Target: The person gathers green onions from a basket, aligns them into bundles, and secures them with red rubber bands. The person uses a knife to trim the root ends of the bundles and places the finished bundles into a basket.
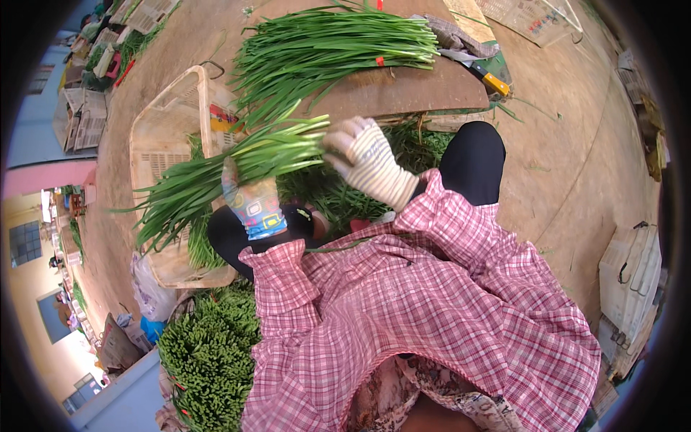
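Observation:
My left hand (251, 202), in a glove with a brightly patterned cuff, grips a loose bunch of garlic chives (253, 154). The pale stem ends point right, and the leaves droop left over a plastic crate. My right hand (367, 159), in a striped knit glove, is just beside those stem ends, its fingers bent and slightly blurred. I see nothing in it; whether its fingertips touch the stems I cannot tell. Ahead, a large pile of chives (340, 48) lies on a brown board (410, 89). A knife with a black and yellow handle (488, 79) rests at the board's right end.
The cream plastic crate (167, 124) stands at my left and has greens in it. Dark loose leaves (345, 194) lie between my knees. Bundled green stalks (210, 356) stand at lower left near a plastic bag (151, 289). White foam boxes (629, 281) are at far right.

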Demonstrator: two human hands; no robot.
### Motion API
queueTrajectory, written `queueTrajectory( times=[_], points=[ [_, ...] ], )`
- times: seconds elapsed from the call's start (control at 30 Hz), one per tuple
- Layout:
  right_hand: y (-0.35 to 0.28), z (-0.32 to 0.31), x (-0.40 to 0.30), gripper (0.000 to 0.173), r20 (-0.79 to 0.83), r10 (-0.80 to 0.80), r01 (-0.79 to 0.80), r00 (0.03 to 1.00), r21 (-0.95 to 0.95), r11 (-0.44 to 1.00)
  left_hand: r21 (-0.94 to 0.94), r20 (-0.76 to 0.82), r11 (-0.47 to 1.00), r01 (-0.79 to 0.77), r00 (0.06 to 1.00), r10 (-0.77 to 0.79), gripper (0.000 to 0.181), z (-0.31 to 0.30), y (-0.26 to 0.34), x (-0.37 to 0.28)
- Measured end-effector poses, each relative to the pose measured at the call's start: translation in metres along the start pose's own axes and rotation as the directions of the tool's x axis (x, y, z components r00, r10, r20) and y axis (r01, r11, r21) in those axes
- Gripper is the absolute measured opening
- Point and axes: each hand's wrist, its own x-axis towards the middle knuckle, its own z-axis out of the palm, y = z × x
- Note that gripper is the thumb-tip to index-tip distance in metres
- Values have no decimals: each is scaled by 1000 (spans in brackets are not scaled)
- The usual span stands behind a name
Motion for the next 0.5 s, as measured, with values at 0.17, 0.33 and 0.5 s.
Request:
queueTrajectory(
  times=[0.17,0.33,0.5],
  points=[
    [-6,-5,-6,21,-35,-21,28,999,219,975,112,-89,990,-82,992,92,43,-3,1,-4],
    [-14,-22,8,19,77,368,-364,926,433,825,229,-129,968,-101,983,133,42,-16,7,-5],
    [5,-32,24,21,148,76,-108,986,224,969,195,-28,980,-33,999,39,33,-24,6,-10]
  ],
)
